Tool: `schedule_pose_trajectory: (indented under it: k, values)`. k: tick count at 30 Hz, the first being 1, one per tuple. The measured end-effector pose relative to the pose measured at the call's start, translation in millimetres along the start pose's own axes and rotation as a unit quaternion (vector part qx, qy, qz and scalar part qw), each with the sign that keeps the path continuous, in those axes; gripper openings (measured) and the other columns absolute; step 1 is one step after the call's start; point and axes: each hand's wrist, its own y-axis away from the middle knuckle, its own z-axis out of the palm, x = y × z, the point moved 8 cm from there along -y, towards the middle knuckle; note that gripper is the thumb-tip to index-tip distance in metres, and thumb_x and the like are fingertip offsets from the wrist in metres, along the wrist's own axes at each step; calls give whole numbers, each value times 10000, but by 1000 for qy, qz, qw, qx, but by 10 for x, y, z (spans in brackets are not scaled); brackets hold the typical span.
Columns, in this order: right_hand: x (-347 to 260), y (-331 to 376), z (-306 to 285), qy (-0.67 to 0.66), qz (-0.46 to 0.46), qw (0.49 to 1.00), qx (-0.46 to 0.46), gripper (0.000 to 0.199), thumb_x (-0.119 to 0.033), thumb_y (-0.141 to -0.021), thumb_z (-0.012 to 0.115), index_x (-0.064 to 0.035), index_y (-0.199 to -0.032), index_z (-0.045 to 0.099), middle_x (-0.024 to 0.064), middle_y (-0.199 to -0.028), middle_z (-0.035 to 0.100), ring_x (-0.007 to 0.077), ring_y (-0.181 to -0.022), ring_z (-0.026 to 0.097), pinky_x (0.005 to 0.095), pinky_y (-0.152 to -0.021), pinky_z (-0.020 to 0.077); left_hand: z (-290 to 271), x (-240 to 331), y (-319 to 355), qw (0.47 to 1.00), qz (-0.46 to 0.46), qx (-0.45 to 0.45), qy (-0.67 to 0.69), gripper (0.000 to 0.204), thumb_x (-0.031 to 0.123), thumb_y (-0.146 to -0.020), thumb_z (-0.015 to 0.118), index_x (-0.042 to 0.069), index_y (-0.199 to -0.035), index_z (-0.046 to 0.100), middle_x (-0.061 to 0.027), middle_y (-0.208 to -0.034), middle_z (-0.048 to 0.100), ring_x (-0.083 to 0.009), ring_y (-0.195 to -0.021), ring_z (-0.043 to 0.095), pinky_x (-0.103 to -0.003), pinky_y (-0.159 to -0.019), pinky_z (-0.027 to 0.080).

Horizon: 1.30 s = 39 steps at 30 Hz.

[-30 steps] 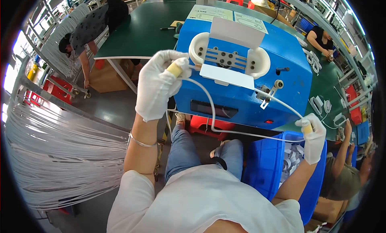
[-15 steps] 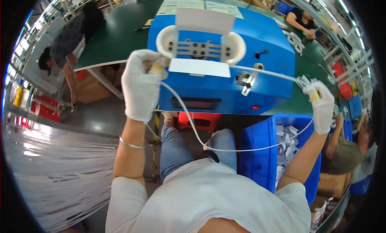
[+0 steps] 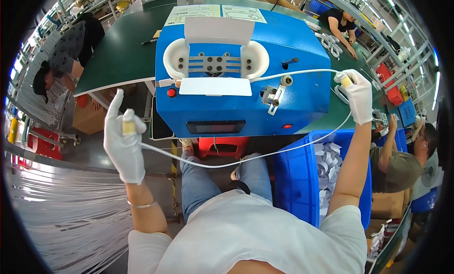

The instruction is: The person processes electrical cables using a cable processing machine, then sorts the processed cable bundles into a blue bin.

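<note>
My left hand [image 3: 124, 148], in a white glove with a yellowish fingertip cover, is off the left front of the blue machine. Its index finger points up while the other fingers are curled on a white cable [image 3: 222, 166]. That cable sags across in front of the machine to my right hand [image 3: 359, 101], gloved alike and closed on it right of the machine. From my right hand a stretch of cable runs taut to the white curved holders [image 3: 257, 61] on the blue machine [image 3: 302, 99]. A plug [image 3: 165, 83] sticks out beside the white front plate [image 3: 215, 86].
A blue bin [image 3: 295, 179] of white scraps stands right of my legs. White cable coils [image 3: 329, 44] lie on the green table [image 3: 123, 51]. Pale strands [image 3: 71, 212] hang at lower left. A red stool [image 3: 222, 147] is under the table. Other people work left, right and at the back.
My left hand has moved away from the left holder, down and to the left, index finger now raised. My right hand has risen slightly, leftward. The plug beside the front plate is now uncovered.
</note>
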Motion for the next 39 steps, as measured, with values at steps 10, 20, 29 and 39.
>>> schedule_pose_trajectory:
  k: [10,20,29,39]
  values:
    - [75,335,-187,28,89,995,-28,186,-208,-877,622,-44,-792,646,-43,-680,554,-18,-527,388,151,-460,237,402,-172,579,914,-177,-364,7,394,-56,-789,557,-38,-1182,575,-29,-756,591,-71,-676,546,-200,-625,450]
    - [288,563,-65,-146,188,969,-72,256,-252,-878,632,-22,-770,601,-11,-630,547,6,-404,344,169,-378,220,1089,-763,1642,722,-323,-611,18,354,137,-916,567,20,-1248,526,-109,-1035,649,-93,-682,583,-232,-646,511]
    - [-212,550,500,-175,214,947,-162,287,-250,-852,639,19,-759,600,21,-555,524,70,-376,460,187,-364,338,1333,-1270,2195,703,-275,-655,25,368,96,-886,582,-9,-1234,526,-120,-1160,617,-180,-1077,588,-301,-949,444]
    - [-217,624,526,-224,207,942,-140,248,-213,-873,607,6,-760,577,17,-552,515,64,-377,463,189,-352,367,1269,-1530,2298,691,-224,-678,-110,363,206,-859,616,35,-1178,594,-109,-1052,655,-181,-975,628,-297,-888,468]
